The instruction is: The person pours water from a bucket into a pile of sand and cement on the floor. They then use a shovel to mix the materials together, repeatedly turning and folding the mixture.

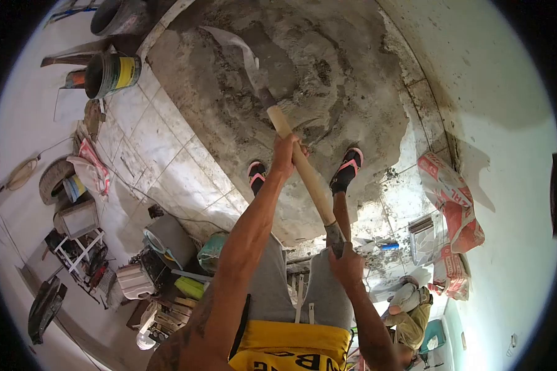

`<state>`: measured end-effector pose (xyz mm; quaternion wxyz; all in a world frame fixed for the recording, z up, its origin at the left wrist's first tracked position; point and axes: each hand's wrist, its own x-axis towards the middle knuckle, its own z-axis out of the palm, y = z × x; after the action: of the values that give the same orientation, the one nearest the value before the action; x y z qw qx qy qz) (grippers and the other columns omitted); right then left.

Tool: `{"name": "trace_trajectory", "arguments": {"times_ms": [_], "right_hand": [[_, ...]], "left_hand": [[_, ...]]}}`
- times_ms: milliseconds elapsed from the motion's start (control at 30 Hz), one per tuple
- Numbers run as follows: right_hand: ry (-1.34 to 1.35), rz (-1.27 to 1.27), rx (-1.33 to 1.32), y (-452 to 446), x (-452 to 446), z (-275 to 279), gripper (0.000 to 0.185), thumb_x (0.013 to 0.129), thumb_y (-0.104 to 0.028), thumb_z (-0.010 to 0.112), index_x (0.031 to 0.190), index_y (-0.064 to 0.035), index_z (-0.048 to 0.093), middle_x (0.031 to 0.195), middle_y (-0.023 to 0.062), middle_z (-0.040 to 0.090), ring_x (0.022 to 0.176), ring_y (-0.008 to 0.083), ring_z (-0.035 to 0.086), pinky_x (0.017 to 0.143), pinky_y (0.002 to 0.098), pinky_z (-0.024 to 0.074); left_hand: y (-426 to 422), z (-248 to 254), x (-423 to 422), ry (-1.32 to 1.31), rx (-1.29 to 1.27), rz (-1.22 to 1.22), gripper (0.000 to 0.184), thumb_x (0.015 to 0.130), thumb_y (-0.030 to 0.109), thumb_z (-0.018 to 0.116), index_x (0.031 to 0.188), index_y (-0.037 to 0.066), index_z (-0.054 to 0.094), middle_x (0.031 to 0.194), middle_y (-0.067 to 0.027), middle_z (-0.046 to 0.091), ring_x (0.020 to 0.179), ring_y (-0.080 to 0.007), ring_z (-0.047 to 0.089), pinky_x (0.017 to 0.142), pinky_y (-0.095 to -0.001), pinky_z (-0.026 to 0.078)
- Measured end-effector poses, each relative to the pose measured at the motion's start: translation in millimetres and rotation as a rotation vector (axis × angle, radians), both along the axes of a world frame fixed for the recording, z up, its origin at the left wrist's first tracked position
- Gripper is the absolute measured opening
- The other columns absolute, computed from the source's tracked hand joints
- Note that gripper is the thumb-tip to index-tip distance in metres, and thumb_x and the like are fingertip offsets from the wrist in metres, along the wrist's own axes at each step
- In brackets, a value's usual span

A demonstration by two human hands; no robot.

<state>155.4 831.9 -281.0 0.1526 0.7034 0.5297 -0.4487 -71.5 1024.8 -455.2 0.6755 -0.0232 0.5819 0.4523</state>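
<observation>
A shovel with a pale wooden shaft (309, 176) slants across the middle of the view. My left hand (286, 154) is wrapped round the upper part of the shaft, near the metal socket. At the dark grip end, my right hand (346, 263) is closed round the handle. The shovel's blade (232, 42) lies at the far end on wet grey mortar (303, 68), which is spread over the floor in uneven ridges. Part of the blade blends into the mortar. My feet in sandals stand on the mortar's near part, either side of the shaft.
A bucket with a yellow label (125, 72) stands on the tiles at the upper left. Red and white bags (458, 210) lean by the right wall. Tools, a grey bin (170, 238) and a cable lie at left. Another person (411, 318) is low at the right.
</observation>
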Motion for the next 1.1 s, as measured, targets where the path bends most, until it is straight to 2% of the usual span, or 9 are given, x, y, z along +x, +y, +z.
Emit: {"name": "trace_trajectory", "arguments": {"times_ms": [133, 233, 433, 600, 700, 800, 900, 1000, 1100], "right_hand": [[-0.074, -0.071, 0.01, -1.5, -10.3, 14.7, 0.039, 0.085, -0.034, 0.062, 0.098, 0.001, 0.052, 0.079, 0.024, 0.065, 0.073, 0.0428, 0.065, 0.064, 0.051, 0.0513], [-0.031, -0.086, 0.245, -28.3, 13.9, -7.1, 0.04, 0.082, -0.031, 0.066, 0.099, 0.0014, 0.052, 0.077, 0.0266, 0.063, 0.071, 0.0438, 0.064, 0.064, 0.051, 0.0508], [0.006, -0.126, 0.237, 21.7, 63.3, -12.2, 0.034, 0.08, -0.027, 0.068, 0.093, 0.0008, 0.053, 0.071, 0.0241, 0.063, 0.066, 0.042, 0.065, 0.056, 0.0477, 0.0509], [0.014, -0.147, 0.277, 50.7, 116.0, -59.8, 0.04, 0.08, -0.035, 0.07, 0.09, -0.0007, 0.053, 0.059, 0.0212, 0.061, 0.057, 0.0402, 0.064, 0.05, 0.0455, 0.0513], [0.038, -0.266, 0.194, 88.3, 138.9, -75.8, 0.037, 0.08, -0.033, 0.069, 0.081, 0.0014, 0.057, 0.068, 0.0221, 0.064, 0.065, 0.0391, 0.066, 0.054, 0.0459, 0.0514], [0.025, -0.343, 0.058, 122.9, 165.9, -105.2, 0.038, 0.081, -0.034, 0.069, 0.086, 0.0016, 0.059, 0.071, 0.0228, 0.065, 0.072, 0.0402, 0.066, 0.06, 0.0443, 0.0518], [0.076, -0.314, 0.073, 146.0, 192.9, -144.0, 0.041, 0.082, -0.039, 0.068, 0.086, 0.0013, 0.059, 0.071, 0.024, 0.064, 0.07, 0.0423, 0.065, 0.058, 0.0452, 0.0507], [0.159, -0.265, 0.104, 163.8, 214.5, -176.0, 0.044, 0.081, -0.041, 0.069, 0.09, 0.0005, 0.059, 0.069, 0.0236, 0.064, 0.068, 0.0425, 0.065, 0.058, 0.0451, 0.0511], [0.119, -0.215, -0.08, 210.3, 220.4, -169.1, 0.044, 0.081, -0.041, 0.068, 0.092, 0.0004, 0.059, 0.075, 0.0225, 0.066, 0.075, 0.0403, 0.066, 0.065, 0.0452, 0.0521]], "left_hand": [[-1.7, 9.6, 6.3, -0.114, -0.01, 0.131, 0.025, 0.082, 0.019, 0.061, 0.094, 0.009, 0.042, 0.079, -0.0063, 0.049, 0.055, -0.0191, 0.051, 0.05, -0.0392, 0.045], [3.7, 16.2, 20.1, -0.174, -0.017, 0.2, 0.021, 0.082, 0.02, 0.062, 0.091, 0.01, 0.047, 0.077, -0.0052, 0.051, 0.055, -0.0185, 0.05, 0.049, -0.0387, 0.043], [55.0, 29.9, 80.6, -0.072, 0.006, 0.001, 0.027, 0.083, 0.02, 0.064, 0.097, 0.006, 0.047, 0.085, -0.0076, 0.052, 0.062, -0.0198, 0.054, 0.056, -0.0399, 0.048], [115.7, -5.8, 162.0, 0.075, 0.083, -0.356, 0.041, 0.085, 0.012, 0.064, 0.114, 0.002, 0.037, 0.099, -0.0125, 0.05, 0.075, -0.0239, 0.06, 0.072, -0.0395, 0.057], [154.8, -41.5, 210.4, 0.117, 0.089, -0.525, 0.048, 0.088, 0.01, 0.061, 0.123, 0.001, 0.029, 0.102, -0.0142, 0.05, 0.08, -0.024, 0.061, 0.07, -0.0376, 0.057], [187.8, -104.4, 253.0, 0.102, 0.079, -0.595, 0.065, 0.088, 0.01, 0.059, 0.135, -0.002, 0.016, 0.104, -0.0212, 0.05, 0.087, -0.0285, 0.061, 0.068, -0.0391, 0.058], [216.5, -155.9, 271.7, 0.145, 0.034, -0.673, 0.072, 0.088, 0.01, 0.06, 0.139, -0.002, 0.01, 0.111, -0.024, 0.047, 0.091, -0.0298, 0.061, 0.07, -0.0406, 0.057], [229.8, -164.1, 277.5, 0.232, -0.038, -0.598, 0.048, 0.09, 0.01, 0.057, 0.128, -0.001, 0.03, 0.108, -0.0208, 0.05, 0.092, -0.0293, 0.061, 0.074, -0.0428, 0.055], [233.0, -187.6, 256.7, 0.04, 0.045, -0.506, 0.047, 0.092, 0.018, 0.057, 0.127, -0.003, 0.034, 0.11, -0.0206, 0.051, 0.094, -0.0302, 0.06, 0.081, -0.0478, 0.052]]}}
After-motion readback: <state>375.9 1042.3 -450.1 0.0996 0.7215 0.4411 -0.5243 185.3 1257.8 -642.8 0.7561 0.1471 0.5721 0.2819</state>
